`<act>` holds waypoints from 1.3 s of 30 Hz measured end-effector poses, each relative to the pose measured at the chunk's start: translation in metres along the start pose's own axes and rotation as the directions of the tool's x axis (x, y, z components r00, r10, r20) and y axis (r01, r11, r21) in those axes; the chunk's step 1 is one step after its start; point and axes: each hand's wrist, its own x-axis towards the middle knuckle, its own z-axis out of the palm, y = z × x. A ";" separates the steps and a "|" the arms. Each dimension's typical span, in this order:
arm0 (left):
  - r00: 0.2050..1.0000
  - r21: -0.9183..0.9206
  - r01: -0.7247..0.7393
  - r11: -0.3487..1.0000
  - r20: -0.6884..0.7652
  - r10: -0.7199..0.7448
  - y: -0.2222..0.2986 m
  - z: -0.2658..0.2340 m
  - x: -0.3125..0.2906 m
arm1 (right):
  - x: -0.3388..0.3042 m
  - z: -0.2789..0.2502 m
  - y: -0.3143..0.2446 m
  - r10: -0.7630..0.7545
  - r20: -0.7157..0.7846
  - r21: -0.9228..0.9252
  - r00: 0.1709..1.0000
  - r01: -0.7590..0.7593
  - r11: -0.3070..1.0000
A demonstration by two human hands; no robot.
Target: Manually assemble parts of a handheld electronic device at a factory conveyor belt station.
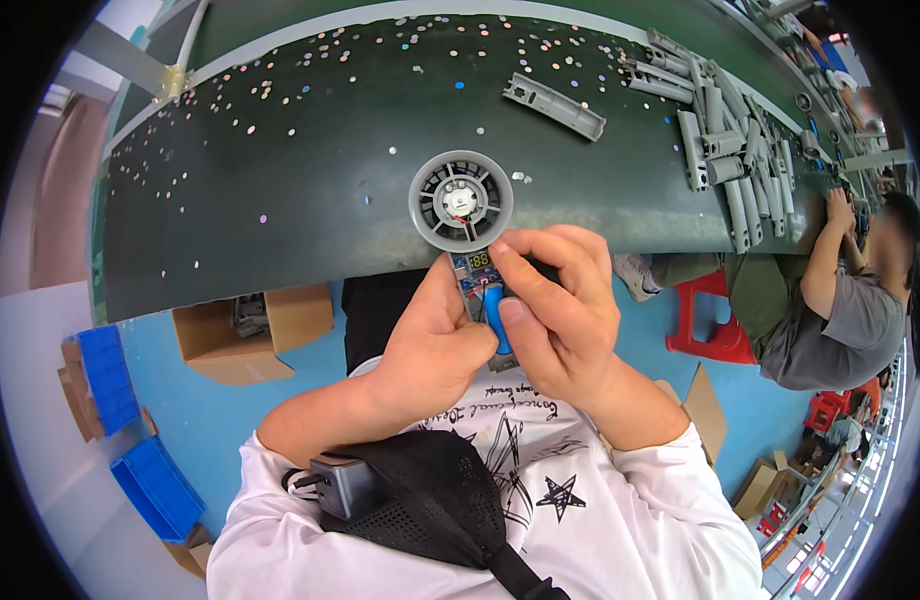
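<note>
A half-built handheld fan [460, 201] lies at the near edge of the table, its round grey head facing up with spokes and a white hub showing. Below the head, a small circuit board [472, 264] with a lit digit display sits in the open grey handle, beside a blue cylindrical battery [497, 315]. My left hand [435, 335] is closed around the left side of the handle, thumb bent over it. From the right, my right hand [565, 310] grips the handle, index fingertip by the board's top and thumb against the battery. Fingers hide much of the handle.
On the dark green table [330, 180] lies a loose grey handle shell [555, 107]. More shells form a pile [735, 150] at the right. Small round discs are scattered behind. A cardboard box [230, 340] and blue bins [160, 490] stand on the left; a co-worker [840, 310] sits right.
</note>
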 end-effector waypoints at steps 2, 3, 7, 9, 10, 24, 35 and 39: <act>0.999 0.042 -0.002 0.999 0.046 0.000 0.000 -0.002 0.000 | 0.002 -0.002 -0.001 -0.006 0.008 -0.025 1.000 0.007 1.000; 0.999 0.039 0.001 0.999 0.043 -0.002 0.000 -0.002 0.000 | 0.003 -0.002 -0.001 -0.014 0.016 -0.051 1.000 0.015 0.999; 0.999 0.069 -0.022 0.997 0.037 0.019 0.000 0.000 -0.001 | 0.002 -0.002 0.003 -0.027 0.028 -0.065 0.999 0.029 0.997; 0.999 0.080 -0.019 0.997 0.043 0.016 0.000 0.000 0.000 | 0.001 -0.002 0.005 -0.066 0.030 -0.044 0.997 0.067 0.997; 0.999 0.070 -0.016 0.997 0.050 0.012 -0.001 -0.001 0.000 | 0.001 -0.004 0.005 -0.064 0.031 -0.045 0.997 0.065 0.997; 0.985 -0.046 0.162 0.986 0.075 -0.158 0.000 -0.010 0.009 | 0.003 -0.017 0.023 0.175 0.224 0.391 0.959 -0.253 0.885; 0.999 -0.155 0.028 0.988 -0.027 -0.033 0.001 -0.024 0.003 | 0.048 -0.008 0.113 0.443 -0.032 -0.269 0.896 -0.435 0.859; 1.000 -0.160 0.005 0.987 -0.014 -0.007 0.003 -0.025 0.002 | 0.037 -0.012 0.101 0.561 0.008 -0.064 0.828 -0.560 0.826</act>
